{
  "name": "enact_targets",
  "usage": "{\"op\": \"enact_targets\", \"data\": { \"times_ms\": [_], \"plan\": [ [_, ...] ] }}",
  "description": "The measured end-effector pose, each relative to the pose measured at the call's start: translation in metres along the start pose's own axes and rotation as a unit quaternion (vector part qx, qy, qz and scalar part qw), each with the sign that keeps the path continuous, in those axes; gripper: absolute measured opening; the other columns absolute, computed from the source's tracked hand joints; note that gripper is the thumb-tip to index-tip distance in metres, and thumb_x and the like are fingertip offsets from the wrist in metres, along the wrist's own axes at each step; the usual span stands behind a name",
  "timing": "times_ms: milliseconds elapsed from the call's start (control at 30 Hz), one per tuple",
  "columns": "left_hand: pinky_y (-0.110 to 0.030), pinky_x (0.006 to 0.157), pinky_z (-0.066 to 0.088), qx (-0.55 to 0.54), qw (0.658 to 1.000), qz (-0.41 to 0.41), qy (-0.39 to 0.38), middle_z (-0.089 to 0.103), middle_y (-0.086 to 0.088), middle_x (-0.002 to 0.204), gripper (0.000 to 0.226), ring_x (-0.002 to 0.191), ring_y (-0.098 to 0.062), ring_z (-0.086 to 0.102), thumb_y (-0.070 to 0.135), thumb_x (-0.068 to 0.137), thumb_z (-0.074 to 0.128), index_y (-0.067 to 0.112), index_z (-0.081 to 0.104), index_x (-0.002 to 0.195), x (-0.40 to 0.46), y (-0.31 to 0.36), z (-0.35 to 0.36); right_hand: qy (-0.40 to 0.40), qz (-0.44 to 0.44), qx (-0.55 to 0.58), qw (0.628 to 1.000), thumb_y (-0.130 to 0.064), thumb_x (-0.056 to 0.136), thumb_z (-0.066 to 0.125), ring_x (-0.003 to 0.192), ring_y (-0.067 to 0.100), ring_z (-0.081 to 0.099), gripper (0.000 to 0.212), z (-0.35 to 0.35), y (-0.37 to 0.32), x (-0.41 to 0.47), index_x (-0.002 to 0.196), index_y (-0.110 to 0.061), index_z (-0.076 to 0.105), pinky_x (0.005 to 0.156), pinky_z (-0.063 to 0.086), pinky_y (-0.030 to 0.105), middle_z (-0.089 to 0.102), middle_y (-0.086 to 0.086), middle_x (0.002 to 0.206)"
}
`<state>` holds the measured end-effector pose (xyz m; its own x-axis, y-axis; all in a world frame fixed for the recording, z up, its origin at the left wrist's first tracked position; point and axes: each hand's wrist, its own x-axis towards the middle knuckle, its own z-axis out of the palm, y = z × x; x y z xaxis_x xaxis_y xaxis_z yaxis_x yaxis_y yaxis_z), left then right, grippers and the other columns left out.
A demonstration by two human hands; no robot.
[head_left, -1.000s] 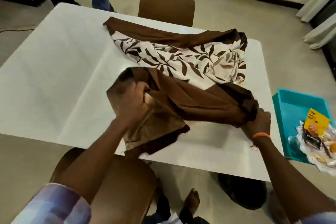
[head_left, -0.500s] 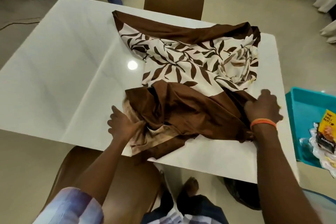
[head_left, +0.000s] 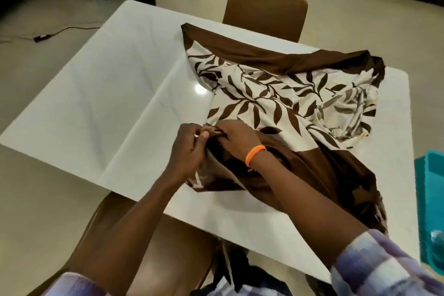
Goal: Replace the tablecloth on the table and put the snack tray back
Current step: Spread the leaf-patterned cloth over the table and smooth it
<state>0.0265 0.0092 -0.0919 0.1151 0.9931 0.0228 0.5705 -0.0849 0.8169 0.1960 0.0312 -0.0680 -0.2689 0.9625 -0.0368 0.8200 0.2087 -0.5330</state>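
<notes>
Both hands meet at the near-left corner of the tablecloth, which lies bunched on the right half of the white worktop, its long axis running from far left toward near right, one brown end spilling over the near-right edge. No writing is readable anywhere. Left hand pinches a brown fold with thumb and curled fingers; right hand, orange band at the wrist, grips the same fold. Teal snack tray sits beyond the right edge.
</notes>
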Motion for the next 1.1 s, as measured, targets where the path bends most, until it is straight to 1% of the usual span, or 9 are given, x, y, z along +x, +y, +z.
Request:
{"op": "enact_targets", "data": {
  "times_ms": [200, 300, 400, 467, 600, 700, 767, 900, 1100],
  "plan": [
    [-0.047, 0.101, 0.044, 0.112, 0.974, -0.062, -0.188, 0.046, 0.002, 0.146, 0.118, 0.127, -0.018, 0.048, 0.073, 0.054, 0.079, 0.036, 0.024, 0.151, -0.012, -0.009, 0.03, 0.169, 0.147, 0.368, 0.903, -0.026, 0.095, 0.057, 0.102, -0.004, 0.062, 0.017, -0.06, 0.033, -0.04, 0.103, -0.034, 0.069, 0.089, 0.044, 0.01, 0.069, -0.018, 0.102],
    [-0.041, 0.083, 0.057, -0.028, 0.982, -0.098, -0.156, 0.051, 0.009, 0.137, 0.098, 0.106, -0.01, 0.059, 0.06, 0.068, 0.079, 0.048, 0.022, 0.147, -0.011, 0.014, 0.07, 0.154, 0.184, 0.497, 0.834, -0.055, 0.086, 0.061, 0.114, 0.005, 0.062, 0.026, -0.073, 0.058, -0.077, 0.103, -0.038, 0.072, 0.1, 0.045, 0.028, 0.071, -0.01, 0.114],
    [-0.04, 0.063, 0.06, -0.308, 0.898, -0.225, -0.22, 0.059, 0.013, 0.121, 0.06, 0.094, -0.013, 0.068, 0.036, 0.088, 0.072, 0.062, 0.034, 0.126, 0.004, 0.04, 0.099, 0.112, 0.219, 0.606, 0.757, -0.064, 0.067, 0.074, 0.115, 0.013, 0.063, 0.051, -0.073, 0.087, -0.122, 0.108, -0.034, 0.073, 0.092, 0.052, 0.03, 0.07, -0.001, 0.12],
    [-0.041, 0.063, 0.061, -0.307, 0.872, -0.288, -0.249, 0.068, -0.005, 0.11, 0.026, 0.093, -0.027, 0.071, 0.023, 0.099, 0.057, 0.035, 0.055, 0.122, 0.013, 0.055, 0.112, 0.082, 0.239, 0.618, 0.744, -0.06, 0.066, 0.078, 0.114, 0.014, 0.064, 0.054, -0.069, 0.102, -0.148, 0.111, -0.03, 0.073, 0.086, 0.055, 0.024, 0.07, 0.001, 0.12],
    [-0.032, 0.055, 0.056, -0.06, 0.961, -0.215, -0.162, 0.067, -0.01, 0.084, 0.014, 0.083, -0.033, 0.067, 0.0, 0.089, 0.053, 0.006, 0.062, 0.097, 0.023, 0.072, 0.121, 0.122, 0.365, 0.501, 0.775, -0.041, 0.083, 0.072, 0.116, 0.026, 0.062, 0.037, -0.062, 0.133, -0.19, 0.112, -0.017, 0.072, 0.099, 0.049, 0.039, 0.071, 0.007, 0.116],
    [-0.029, 0.071, 0.051, 0.084, 0.994, 0.014, -0.07, 0.071, -0.008, 0.097, 0.023, 0.09, -0.025, 0.066, 0.005, 0.094, 0.048, 0.01, 0.07, 0.1, 0.021, 0.089, 0.108, 0.083, 0.496, 0.173, 0.847, -0.027, 0.08, 0.073, 0.1, 0.038, 0.064, 0.022, -0.069, 0.143, -0.208, 0.09, -0.008, 0.072, 0.081, 0.054, 0.041, 0.07, 0.018, 0.095],
    [-0.032, 0.081, 0.052, 0.13, 0.979, 0.148, -0.043, 0.065, -0.007, 0.108, 0.022, 0.097, -0.022, 0.06, 0.013, 0.095, 0.051, 0.013, 0.066, 0.112, 0.016, 0.108, 0.103, 0.088, 0.438, 0.019, 0.894, -0.023, 0.07, 0.075, 0.113, 0.036, 0.056, 0.048, -0.077, 0.133, -0.204, 0.114, -0.01, 0.064, 0.091, 0.05, 0.038, 0.062, 0.02, 0.116],
    [-0.017, 0.081, 0.045, 0.042, 0.955, 0.263, -0.134, 0.054, -0.003, 0.116, 0.028, 0.096, -0.011, 0.052, 0.021, 0.094, 0.041, 0.014, 0.058, 0.116, 0.0, 0.152, 0.104, 0.176, 0.153, 0.109, 0.966, -0.037, 0.061, 0.083, 0.143, 0.015, 0.022, 0.113, -0.098, 0.079, -0.164, 0.151, -0.038, 0.014, 0.113, 0.024, 0.026, 0.023, -0.005, 0.154],
    [-0.01, 0.077, 0.041, -0.064, 0.966, 0.24, -0.075, 0.053, 0.003, 0.102, 0.023, 0.091, -0.006, 0.05, 0.0, 0.091, 0.049, 0.015, 0.054, 0.107, 0.01, 0.17, 0.089, 0.228, 0.067, 0.022, 0.971, 0.0, 0.085, 0.06, 0.098, 0.023, 0.06, 0.039, -0.123, 0.043, -0.124, 0.122, -0.013, 0.062, 0.083, 0.047, 0.028, 0.063, 0.009, 0.107]
  ]
}}
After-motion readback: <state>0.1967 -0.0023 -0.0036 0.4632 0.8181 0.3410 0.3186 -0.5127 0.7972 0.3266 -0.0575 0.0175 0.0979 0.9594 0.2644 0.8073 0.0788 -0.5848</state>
